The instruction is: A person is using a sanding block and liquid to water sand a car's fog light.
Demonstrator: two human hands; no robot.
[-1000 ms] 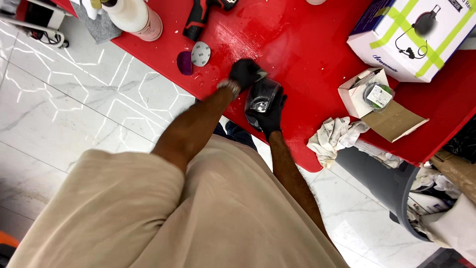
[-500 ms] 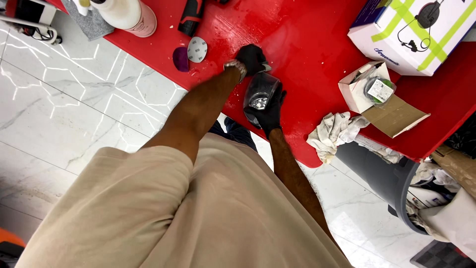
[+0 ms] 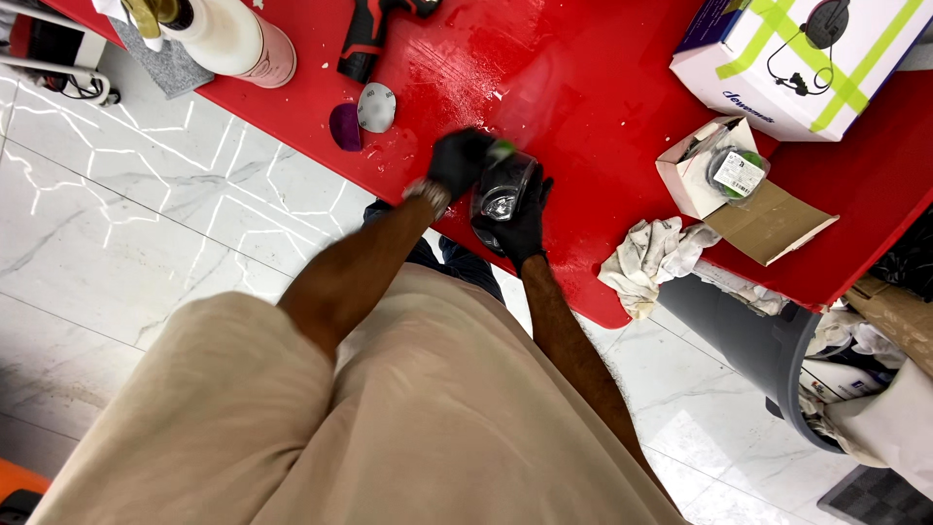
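Both my hands wear black gloves and work at the near edge of a red table (image 3: 583,107). My right hand (image 3: 522,231) grips a dark part with a clear glossy lens (image 3: 501,192) from the near side, holding it on the table. My left hand (image 3: 457,160) rests at the part's far left corner, fingers closed on a small green piece (image 3: 501,150) pressed against the lens top.
A purple disc (image 3: 344,127) and a grey disc (image 3: 376,107) lie left of my hands. Further back are a spray bottle (image 3: 233,39) and a red-black power tool (image 3: 364,39). On the right are a white-green box (image 3: 797,58), a small open carton (image 3: 714,173), a rag (image 3: 651,258) and a grey bin (image 3: 748,331).
My left hand reached a little further over the table, then drew back toward me onto the lens. My right hand kept its hold on the part.
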